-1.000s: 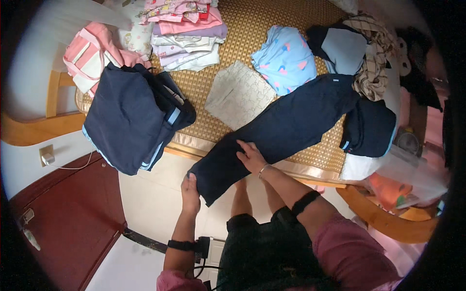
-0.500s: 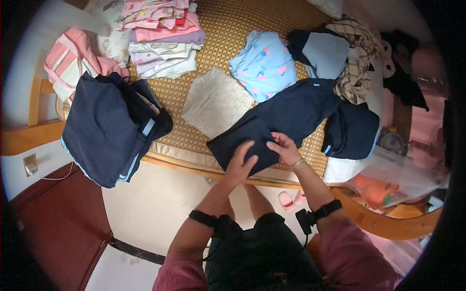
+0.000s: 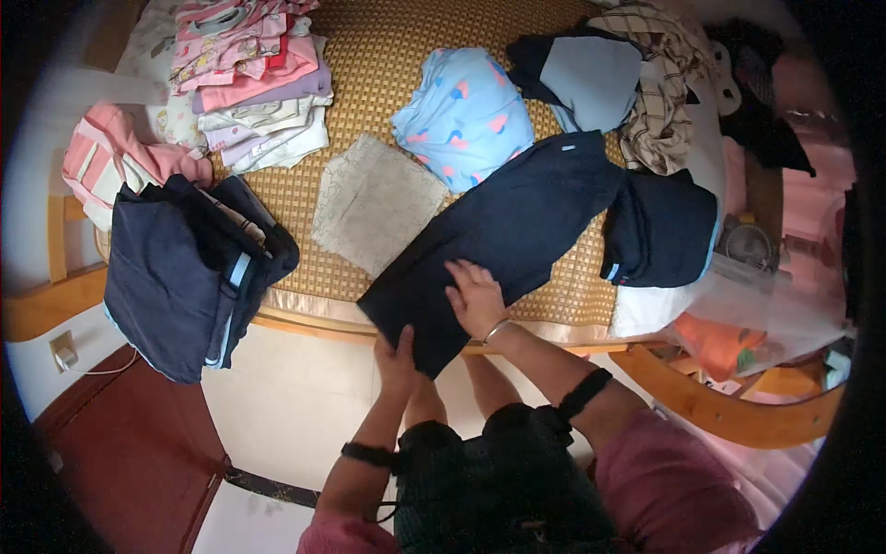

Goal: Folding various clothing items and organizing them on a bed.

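Note:
A pair of dark navy trousers, folded lengthwise, lies slantwise across the bed's front edge. The near end hangs a little past that edge. My left hand grips this end, its thumb on top and the other fingers hidden beneath the cloth. On the middle of the near half rests my right hand, open, its fingers laid on the fabric. Just left of the trousers is a flat beige patterned cloth. Beyond them sits a bunched light-blue garment with pink and blue spots.
Folded pink and white clothes are stacked at the far left. Nearer stands a pile of navy clothes, overhanging the bed edge. Another folded navy garment lies right, near a checked cloth. A woven mat covers the bed.
My left hand has moved left and nearer, onto the trousers' end, which now hangs further over the edge. My right hand has shifted left and flattened on the cloth.

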A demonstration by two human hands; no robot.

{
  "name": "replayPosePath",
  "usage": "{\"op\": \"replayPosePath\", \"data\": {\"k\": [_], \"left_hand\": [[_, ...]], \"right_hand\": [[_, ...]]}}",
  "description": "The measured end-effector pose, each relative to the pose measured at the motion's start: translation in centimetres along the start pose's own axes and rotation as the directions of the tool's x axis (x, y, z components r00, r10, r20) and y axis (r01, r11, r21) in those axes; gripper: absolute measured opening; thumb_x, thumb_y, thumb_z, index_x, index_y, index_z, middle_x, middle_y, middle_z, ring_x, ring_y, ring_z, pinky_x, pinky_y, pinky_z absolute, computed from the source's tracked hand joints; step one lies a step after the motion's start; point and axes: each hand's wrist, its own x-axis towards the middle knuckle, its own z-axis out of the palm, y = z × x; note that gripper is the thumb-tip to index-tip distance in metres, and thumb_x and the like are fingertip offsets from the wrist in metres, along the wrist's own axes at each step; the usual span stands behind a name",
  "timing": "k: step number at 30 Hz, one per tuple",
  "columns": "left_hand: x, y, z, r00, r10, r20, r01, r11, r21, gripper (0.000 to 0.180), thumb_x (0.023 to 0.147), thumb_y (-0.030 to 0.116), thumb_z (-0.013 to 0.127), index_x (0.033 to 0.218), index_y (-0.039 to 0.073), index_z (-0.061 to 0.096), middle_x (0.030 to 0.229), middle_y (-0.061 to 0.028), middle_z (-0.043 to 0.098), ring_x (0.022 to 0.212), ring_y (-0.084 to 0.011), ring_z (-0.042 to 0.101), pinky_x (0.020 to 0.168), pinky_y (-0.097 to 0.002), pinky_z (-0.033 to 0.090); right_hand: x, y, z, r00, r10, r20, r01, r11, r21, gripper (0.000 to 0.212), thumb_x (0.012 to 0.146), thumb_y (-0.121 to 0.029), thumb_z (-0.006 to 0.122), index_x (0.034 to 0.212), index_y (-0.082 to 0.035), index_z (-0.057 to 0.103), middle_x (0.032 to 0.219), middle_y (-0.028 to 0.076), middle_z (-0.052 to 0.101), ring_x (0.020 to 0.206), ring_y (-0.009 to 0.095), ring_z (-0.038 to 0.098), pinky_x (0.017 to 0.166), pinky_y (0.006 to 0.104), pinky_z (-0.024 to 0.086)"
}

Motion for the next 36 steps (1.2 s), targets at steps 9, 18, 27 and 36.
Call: {"op": "replayPosePath", "data": {"k": [9,18,27,36], "left_hand": [[-7.7,7.5,3.7,0.999,0.044,0.015,-0.044,0.999,-0.013,0.045,0.082,0.006,0.060,0.121,0.000,0.040,0.109,-0.0098,0.053,0.098,-0.0172,0.051,0.085,-0.0304,0.043],[1.9,4.7,14.6,0.929,0.266,0.256,-0.326,0.917,0.231,0.058,0.081,0.021,0.063,0.128,0.004,0.034,0.108,-0.0226,0.048,0.091,-0.0339,0.056,0.085,-0.0355,0.044],[5.6,6.5,14.8,0.931,0.046,0.362,-0.342,0.456,0.822,0.065,0.084,0.012,0.053,0.139,0.034,0.023,0.104,-0.0234,0.051,0.085,-0.0385,0.060,0.076,-0.0435,0.049],[9.3,3.7,16.0,0.917,0.064,0.393,-0.390,0.342,0.855,0.049,0.086,0.014,0.051,0.132,0.022,0.036,0.098,-0.0205,0.055,0.084,-0.0375,0.059,0.075,-0.0445,0.048]], "right_hand": [[-1.9,-1.1,0.3,0.918,0.177,0.355,-0.353,0.774,0.525,0.022,0.087,-0.016,0.054,0.105,-0.005,0.060,0.103,0.018,0.062,0.098,0.025,0.060,0.084,0.0348,0.046],[5.8,21.0,-11.6,0.802,0.493,-0.337,-0.497,0.864,0.080,0.059,0.069,-0.031,0.073,0.112,0.004,0.050,0.111,0.023,0.052,0.103,0.035,0.051,0.089,0.0408,0.041],[7.5,19.0,-11.4,0.766,0.635,0.098,-0.640,0.768,0.024,0.090,0.062,-0.033,0.081,0.128,0.006,0.033,0.128,0.022,0.043,0.115,0.033,0.047,0.093,0.0381,0.042],[6.9,15.6,-15.2,0.841,0.384,0.380,-0.532,0.467,0.706,0.029,0.063,0.000,0.073,0.090,-0.002,0.060,0.084,0.003,0.062,0.077,0.014,0.058,0.073,0.0251,0.046]]}}
